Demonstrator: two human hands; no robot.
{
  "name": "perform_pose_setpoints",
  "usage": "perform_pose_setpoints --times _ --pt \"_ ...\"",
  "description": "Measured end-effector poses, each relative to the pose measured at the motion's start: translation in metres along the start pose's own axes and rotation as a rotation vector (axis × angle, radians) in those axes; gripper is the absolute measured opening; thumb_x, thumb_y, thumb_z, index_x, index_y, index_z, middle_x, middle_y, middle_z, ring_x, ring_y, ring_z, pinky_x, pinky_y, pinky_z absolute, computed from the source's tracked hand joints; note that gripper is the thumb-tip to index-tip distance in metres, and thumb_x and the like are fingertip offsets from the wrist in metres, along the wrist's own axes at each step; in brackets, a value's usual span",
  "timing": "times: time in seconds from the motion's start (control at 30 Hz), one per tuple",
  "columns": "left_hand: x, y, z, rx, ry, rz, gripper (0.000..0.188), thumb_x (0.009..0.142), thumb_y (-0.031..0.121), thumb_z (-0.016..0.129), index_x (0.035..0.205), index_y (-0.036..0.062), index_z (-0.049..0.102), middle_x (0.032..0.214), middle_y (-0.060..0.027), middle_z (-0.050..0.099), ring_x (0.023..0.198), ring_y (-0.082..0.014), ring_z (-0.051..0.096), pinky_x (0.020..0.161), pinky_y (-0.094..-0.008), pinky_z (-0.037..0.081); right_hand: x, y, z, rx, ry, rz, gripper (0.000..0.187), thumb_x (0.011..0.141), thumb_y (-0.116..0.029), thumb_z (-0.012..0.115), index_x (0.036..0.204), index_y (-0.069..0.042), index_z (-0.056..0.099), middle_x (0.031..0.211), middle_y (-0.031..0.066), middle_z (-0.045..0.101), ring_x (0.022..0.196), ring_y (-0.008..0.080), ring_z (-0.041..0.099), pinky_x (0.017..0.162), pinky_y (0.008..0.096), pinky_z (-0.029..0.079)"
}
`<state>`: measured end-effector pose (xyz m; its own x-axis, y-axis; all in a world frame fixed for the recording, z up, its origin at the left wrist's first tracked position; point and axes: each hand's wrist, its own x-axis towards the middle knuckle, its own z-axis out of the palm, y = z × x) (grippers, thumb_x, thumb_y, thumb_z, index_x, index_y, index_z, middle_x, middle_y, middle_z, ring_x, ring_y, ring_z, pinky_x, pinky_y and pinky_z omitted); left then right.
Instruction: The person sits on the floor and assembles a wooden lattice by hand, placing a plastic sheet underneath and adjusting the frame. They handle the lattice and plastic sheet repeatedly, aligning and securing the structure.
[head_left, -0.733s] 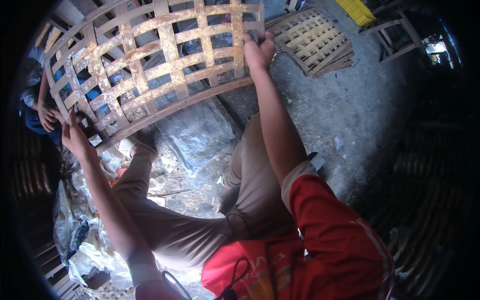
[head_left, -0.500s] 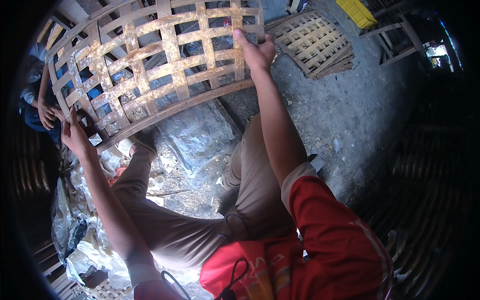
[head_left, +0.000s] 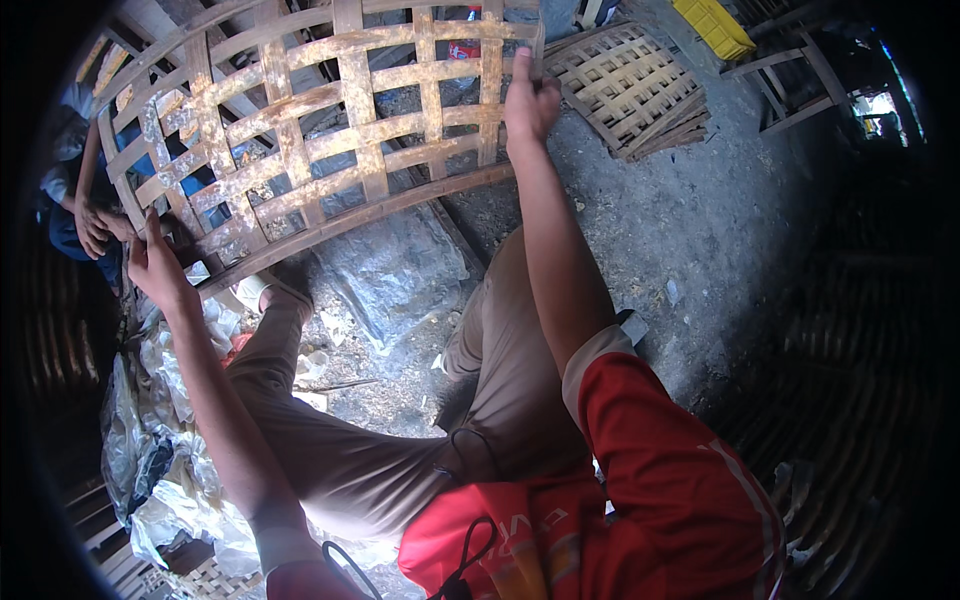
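Note:
A large woven bamboo tray (head_left: 360,137), an open lattice with stained pale patches, is held up in front of me. My left hand (head_left: 158,268) pinches its near left corner, thumb upward along the edge. My right hand (head_left: 531,105) is closed round the frame at the right edge, thumb pointing up. The tray's far edge runs out of the picture at the top. Through its gaps I see parts of what lies behind, including something red and something blue.
Beside my right hand, a stack of similar woven trays (head_left: 630,90) lies on the grey floor (head_left: 690,230). Beyond are a yellow crate (head_left: 714,28) and a wooden frame (head_left: 800,80). Another person's hand (head_left: 95,230) is near the tray's left edge. Crumpled plastic sheets (head_left: 180,450) lie at left.
The tray has shifted slightly to the right, with both hands still on it. My right hand has moved a little right and its grip on the edge looks tighter.

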<state>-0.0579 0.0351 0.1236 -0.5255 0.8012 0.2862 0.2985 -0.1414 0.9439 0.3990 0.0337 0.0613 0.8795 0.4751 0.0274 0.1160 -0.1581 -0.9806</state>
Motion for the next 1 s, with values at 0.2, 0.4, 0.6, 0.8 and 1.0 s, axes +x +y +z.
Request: perform_pose_setpoints --times 0.2,0.4,0.6,0.8,1.0 --pt "-0.001 0.000 0.002 -0.032 0.002 -0.016 0.027 0.088 0.026 0.073 0.073 0.0063 0.062 0.062 0.0055 0.047 0.055 -0.0036 0.039 0.050 -0.0235 0.029 0.004 0.011 0.003 0.028 0.014 -0.080 0.059 0.082 -0.047 0.077 0.106 0.003 0.058 0.103 0.0187 0.068 0.098 0.0268 0.064 0.089 0.0393 0.048" --pt "-0.003 0.001 0.004 -0.012 0.024 -0.002 0.027 0.088 0.026 0.074 0.074 0.0056 0.062 0.062 0.0048 0.048 0.054 -0.0044 0.040 0.049 -0.0241 0.030 0.005 0.012 0.003 0.028 -0.017 -0.075 0.061 0.080 -0.046 0.079 0.107 0.004 0.058 0.106 0.0194 0.067 0.100 0.0273 0.064 0.090 0.0385 0.048" --pt "-0.009 0.011 0.006 -0.015 -0.006 -0.014 0.027 0.089 0.027 0.072 0.078 0.0037 0.065 0.064 0.0038 0.053 0.056 -0.0040 0.044 0.052 -0.0229 0.034 0.000 0.008 0.000 0.140 -0.169 -0.202 0.089 0.072 -0.048 0.085 0.130 0.003 0.042 0.119 0.0248 0.059 0.110 0.0323 0.059 0.101 0.0395 0.044" --pt "0.009 -0.017 -0.004 0.035 -0.030 0.039 0.031 0.090 0.028 0.071 0.091 -0.0023 0.070 0.070 0.0041 0.055 0.063 -0.0034 0.042 0.056 -0.0241 0.033 -0.029 -0.018 -0.011 -0.207 -0.208 -0.227 0.115 0.068 -0.050 0.087 0.147 -0.004 0.017 0.140 0.0316 0.038 0.128 0.0402 0.045 0.110 0.0504 0.035" --pt "0.011 -0.017 -0.004 0.107 -0.045 -0.033 0.034 0.089 0.031 0.072 0.093 -0.0026 0.070 0.072 0.0041 0.056 0.064 -0.0042 0.040 0.057 -0.0248 0.031 -0.010 -0.008 -0.008 -0.228 -0.235 -0.170 0.114 0.071 -0.054 0.082 0.151 -0.013 0.012 0.139 0.0313 0.036 0.129 0.0442 0.041 0.108 0.0541 0.036"
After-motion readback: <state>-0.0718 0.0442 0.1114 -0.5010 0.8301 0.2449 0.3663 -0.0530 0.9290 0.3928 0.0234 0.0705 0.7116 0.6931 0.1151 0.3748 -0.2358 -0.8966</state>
